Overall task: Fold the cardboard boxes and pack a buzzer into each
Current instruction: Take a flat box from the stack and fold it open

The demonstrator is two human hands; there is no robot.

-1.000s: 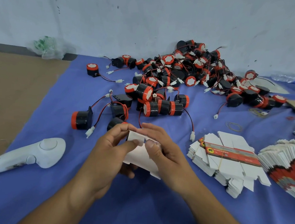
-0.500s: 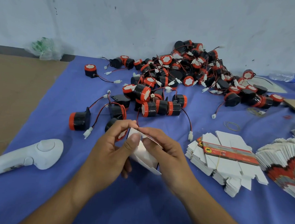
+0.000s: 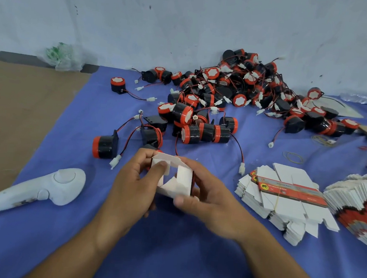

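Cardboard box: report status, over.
Left hand and right hand grip the cardboard box. Partly folded, flaps open, no buzzer seen inside. Nothing blocking; buzzers lie beyond.

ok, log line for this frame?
step: folding box | left hand: grips box | right hand: grips box | box: half-formed, flaps open | buzzers: loose on cloth | flat boxes: stacked at right

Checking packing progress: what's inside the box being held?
The box shows only its white inner walls and flaps, nothing packed. Its bottom is covered by the left hand and right hand.
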